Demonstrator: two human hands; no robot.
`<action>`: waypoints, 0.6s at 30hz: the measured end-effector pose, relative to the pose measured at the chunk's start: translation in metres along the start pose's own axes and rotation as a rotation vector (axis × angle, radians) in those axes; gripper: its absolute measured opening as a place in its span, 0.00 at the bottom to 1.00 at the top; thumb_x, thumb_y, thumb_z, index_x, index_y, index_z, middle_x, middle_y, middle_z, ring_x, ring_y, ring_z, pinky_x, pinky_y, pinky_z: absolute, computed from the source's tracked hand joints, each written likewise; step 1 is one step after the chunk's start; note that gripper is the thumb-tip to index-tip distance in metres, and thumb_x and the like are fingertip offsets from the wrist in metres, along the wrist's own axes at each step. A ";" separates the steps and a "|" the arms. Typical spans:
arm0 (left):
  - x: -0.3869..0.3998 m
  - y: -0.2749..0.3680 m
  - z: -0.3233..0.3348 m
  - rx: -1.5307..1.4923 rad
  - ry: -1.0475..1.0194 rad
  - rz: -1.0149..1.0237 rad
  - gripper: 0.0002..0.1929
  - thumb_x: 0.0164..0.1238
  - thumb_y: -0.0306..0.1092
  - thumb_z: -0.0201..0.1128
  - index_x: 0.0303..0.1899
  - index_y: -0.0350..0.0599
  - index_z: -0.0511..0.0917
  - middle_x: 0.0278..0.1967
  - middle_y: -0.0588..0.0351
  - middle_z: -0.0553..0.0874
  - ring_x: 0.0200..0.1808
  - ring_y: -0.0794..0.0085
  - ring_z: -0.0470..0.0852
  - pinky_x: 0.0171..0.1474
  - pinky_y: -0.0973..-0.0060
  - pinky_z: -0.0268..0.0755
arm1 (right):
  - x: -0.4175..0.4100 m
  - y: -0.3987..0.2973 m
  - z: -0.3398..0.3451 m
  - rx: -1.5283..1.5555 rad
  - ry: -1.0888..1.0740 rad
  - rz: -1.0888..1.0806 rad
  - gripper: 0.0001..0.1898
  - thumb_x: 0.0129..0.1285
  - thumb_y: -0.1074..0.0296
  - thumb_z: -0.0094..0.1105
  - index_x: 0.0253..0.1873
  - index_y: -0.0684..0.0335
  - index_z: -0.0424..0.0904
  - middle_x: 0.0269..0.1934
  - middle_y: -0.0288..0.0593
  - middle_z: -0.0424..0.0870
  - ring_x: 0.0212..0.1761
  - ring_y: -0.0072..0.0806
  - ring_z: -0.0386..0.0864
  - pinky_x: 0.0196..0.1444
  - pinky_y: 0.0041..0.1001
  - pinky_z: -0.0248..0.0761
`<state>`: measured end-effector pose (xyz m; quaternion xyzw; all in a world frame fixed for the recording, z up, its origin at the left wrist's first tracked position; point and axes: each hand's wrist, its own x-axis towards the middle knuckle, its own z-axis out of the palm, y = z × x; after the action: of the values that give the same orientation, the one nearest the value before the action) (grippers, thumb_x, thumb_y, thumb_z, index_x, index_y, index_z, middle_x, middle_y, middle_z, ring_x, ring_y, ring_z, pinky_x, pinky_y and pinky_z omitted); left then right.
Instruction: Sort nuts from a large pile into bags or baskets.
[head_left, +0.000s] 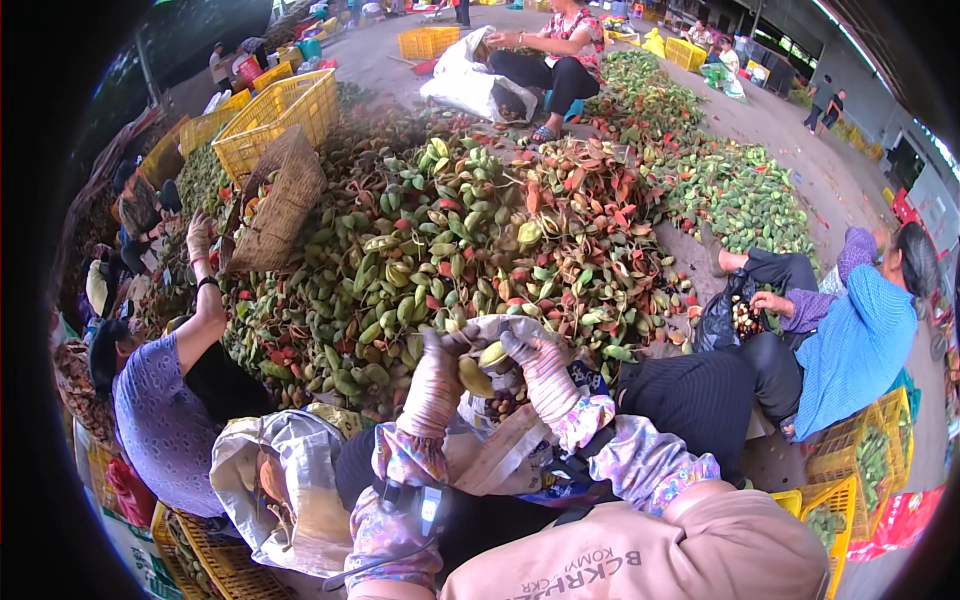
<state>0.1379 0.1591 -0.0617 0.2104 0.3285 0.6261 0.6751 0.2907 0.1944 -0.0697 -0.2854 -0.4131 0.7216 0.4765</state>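
My left hand (429, 384), in a striped knit glove with dark fingers, grips a cluster of seed pods (475, 377) above an open sack. At the upper edge of that cluster is a paler green pod (493, 355). The fingertips of my right hand (541, 369), gloved the same way, meet this pod; whether they pinch it is unclear. Below both hands, dark round seeds (504, 405) show inside the white woven sack (517, 324) between my knees. Just beyond lies a large heap of green, brown and red pods (420, 247).
A white sack (300, 480) stands open by my left leg. A person in purple (169, 420) sits at left, another in a blue top (855, 337) at right beside a black bag (724, 319). Across the heap are a yellow crate (281, 105), a tipped basket (281, 202) and a seated person (570, 52).
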 end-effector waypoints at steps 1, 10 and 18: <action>0.000 0.003 0.002 0.202 0.038 -0.110 0.29 0.70 0.56 0.56 0.54 0.34 0.75 0.48 0.53 0.83 0.50 0.67 0.81 0.57 0.72 0.71 | -0.002 -0.003 0.000 -0.079 0.034 -0.011 0.13 0.67 0.62 0.62 0.49 0.63 0.82 0.37 0.31 0.84 0.36 0.14 0.78 0.38 0.15 0.73; -0.017 -0.003 0.021 0.614 -0.018 0.017 0.13 0.64 0.34 0.68 0.46 0.37 0.81 0.37 0.63 0.84 0.39 0.81 0.78 0.47 0.79 0.70 | 0.012 0.029 -0.034 -0.538 0.048 -0.309 0.14 0.63 0.58 0.65 0.43 0.65 0.84 0.34 0.34 0.83 0.34 0.20 0.77 0.39 0.21 0.73; -0.012 -0.022 0.014 0.539 0.094 0.231 0.11 0.72 0.34 0.58 0.48 0.38 0.79 0.39 0.65 0.82 0.40 0.83 0.75 0.47 0.83 0.68 | -0.010 -0.009 -0.010 -0.570 -0.100 -0.238 0.18 0.66 0.68 0.59 0.59 0.64 0.74 0.41 0.36 0.82 0.38 0.17 0.76 0.43 0.21 0.72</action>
<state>0.1634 0.1466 -0.0655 0.3889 0.4877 0.5980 0.5033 0.3066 0.1899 -0.0661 -0.3212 -0.6524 0.5290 0.4375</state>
